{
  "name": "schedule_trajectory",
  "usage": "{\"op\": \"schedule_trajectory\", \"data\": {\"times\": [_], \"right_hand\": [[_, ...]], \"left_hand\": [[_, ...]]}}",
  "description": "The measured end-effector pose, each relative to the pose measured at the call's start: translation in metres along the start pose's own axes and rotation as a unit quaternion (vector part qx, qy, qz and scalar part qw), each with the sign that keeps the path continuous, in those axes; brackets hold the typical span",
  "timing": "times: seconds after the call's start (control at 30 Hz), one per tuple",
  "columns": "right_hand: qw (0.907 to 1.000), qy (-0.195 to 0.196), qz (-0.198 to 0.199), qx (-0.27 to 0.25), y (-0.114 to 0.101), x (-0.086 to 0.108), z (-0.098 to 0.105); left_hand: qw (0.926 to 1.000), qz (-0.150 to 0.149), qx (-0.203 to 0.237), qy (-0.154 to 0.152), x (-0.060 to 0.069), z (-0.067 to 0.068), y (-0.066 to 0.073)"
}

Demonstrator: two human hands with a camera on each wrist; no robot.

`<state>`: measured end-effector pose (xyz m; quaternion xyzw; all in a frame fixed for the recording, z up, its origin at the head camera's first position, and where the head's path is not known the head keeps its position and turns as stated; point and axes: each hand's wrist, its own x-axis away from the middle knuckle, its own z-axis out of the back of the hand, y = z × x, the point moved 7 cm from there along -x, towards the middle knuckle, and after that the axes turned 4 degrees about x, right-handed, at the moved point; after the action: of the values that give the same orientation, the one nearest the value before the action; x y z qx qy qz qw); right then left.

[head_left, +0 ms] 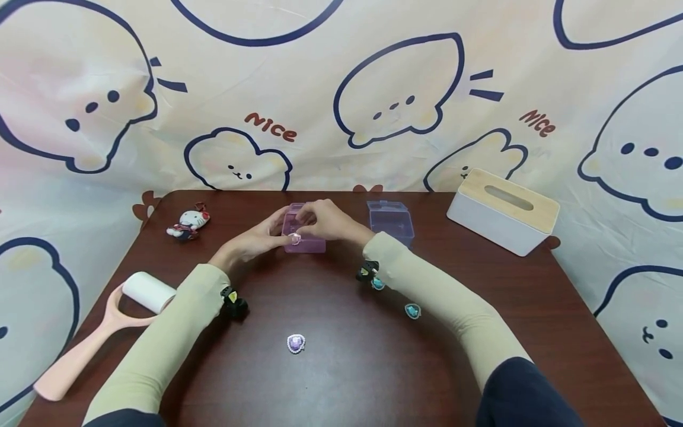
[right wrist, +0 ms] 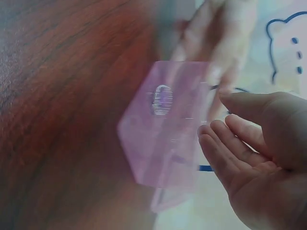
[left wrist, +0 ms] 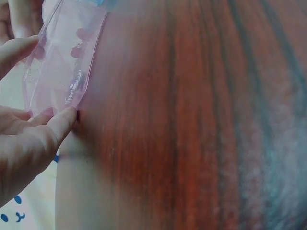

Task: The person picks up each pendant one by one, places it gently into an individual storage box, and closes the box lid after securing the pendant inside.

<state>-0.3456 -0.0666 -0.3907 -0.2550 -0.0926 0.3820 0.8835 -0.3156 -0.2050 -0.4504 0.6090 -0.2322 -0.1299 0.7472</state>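
A pink transparent box (head_left: 312, 244) stands near the table's back edge, a jewelled piece inside it in the right wrist view. My left hand (head_left: 259, 238) grips the box's left side, its fingers and thumb around the wall (left wrist: 62, 72). Over the box's top is my right hand (head_left: 331, 220); in the right wrist view the hand (right wrist: 259, 143) has bent fingers beside the box (right wrist: 168, 139), with nothing visible between thumb and fingers. A pink gem piece (head_left: 295, 238) shows by the left thumb. A purple heart gem (head_left: 296, 343) lies on the table nearer the front.
A clear bluish box (head_left: 392, 222) with its lid up stands right of the pink one. Two teal gems (head_left: 412, 311) (head_left: 377, 283) lie by the right forearm. A tissue box (head_left: 501, 210) is back right; a doll keychain (head_left: 189, 224) and a lint roller (head_left: 107, 326) are left.
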Motion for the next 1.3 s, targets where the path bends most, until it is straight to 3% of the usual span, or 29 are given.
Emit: {"op": "schedule_trajectory", "data": {"times": [0.2,0.33,0.53,0.73,0.97,1.3], "right_hand": [[0.9988,0.022,0.025,-0.035,-0.022,0.030,0.019],[0.9957,0.024,0.064,-0.063,-0.037,0.057,0.017],[0.9895,-0.033,0.101,-0.099,-0.054,0.094,-0.012],[0.9841,-0.090,0.092,-0.122,-0.055,0.123,-0.056],[0.9875,-0.109,0.106,-0.044,-0.063,0.137,-0.090],[0.9843,-0.118,0.110,0.072,-0.078,0.140,-0.103]], "left_hand": [[0.9999,0.014,-0.005,0.005,0.001,0.001,-0.001],[0.9998,0.014,-0.008,0.009,0.002,0.003,-0.001],[0.9996,0.009,-0.009,0.024,0.004,0.007,-0.001],[1.0000,0.001,0.006,-0.001,0.001,0.000,-0.002],[1.0000,0.000,0.005,0.003,0.000,0.001,-0.001],[1.0000,-0.004,0.008,-0.004,-0.002,0.000,0.000]]}}
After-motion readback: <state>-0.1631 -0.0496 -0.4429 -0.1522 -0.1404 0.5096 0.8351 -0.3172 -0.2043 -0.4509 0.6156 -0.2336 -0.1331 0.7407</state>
